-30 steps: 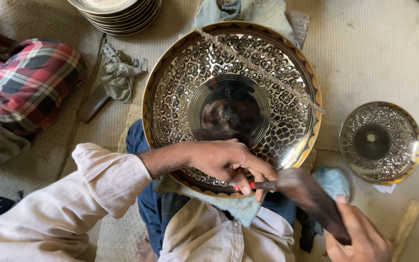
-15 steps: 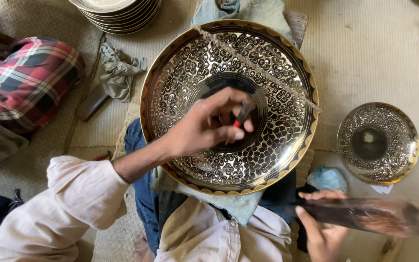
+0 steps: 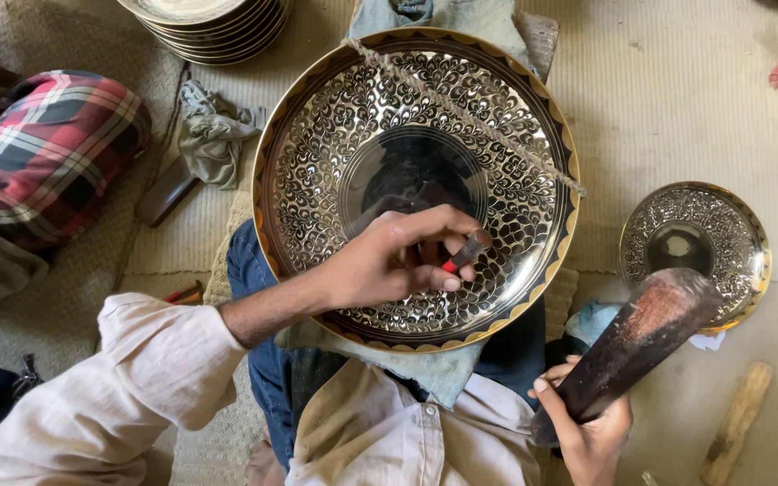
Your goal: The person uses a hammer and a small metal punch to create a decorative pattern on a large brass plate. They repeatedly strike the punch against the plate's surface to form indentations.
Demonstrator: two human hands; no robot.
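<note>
Head view, left hand (image 3: 389, 261) pinching chisel (image 3: 466, 251) tilted up-right, tip probably on engraved plate (image 3: 317, 135)

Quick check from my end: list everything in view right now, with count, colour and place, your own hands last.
Large engraved plate: one, silver with gold rim, centre, on the lap.
Cord: one, tan, lying across the plate's upper right.
Small engraved bowl: one, silver and gold, right, on the mat.
Stack of plates: one, metal, top left.
Rag: one, grey, left of the large plate.
Plaid cloth: one, red and dark, far left.
Wooden stick: one, pale, bottom right.
Punch: one, dark with red band, over the plate.
Mallet: one, dark brown, lower right.
Left hand: pinches the punch.
Right hand: grips the mallet.
</note>
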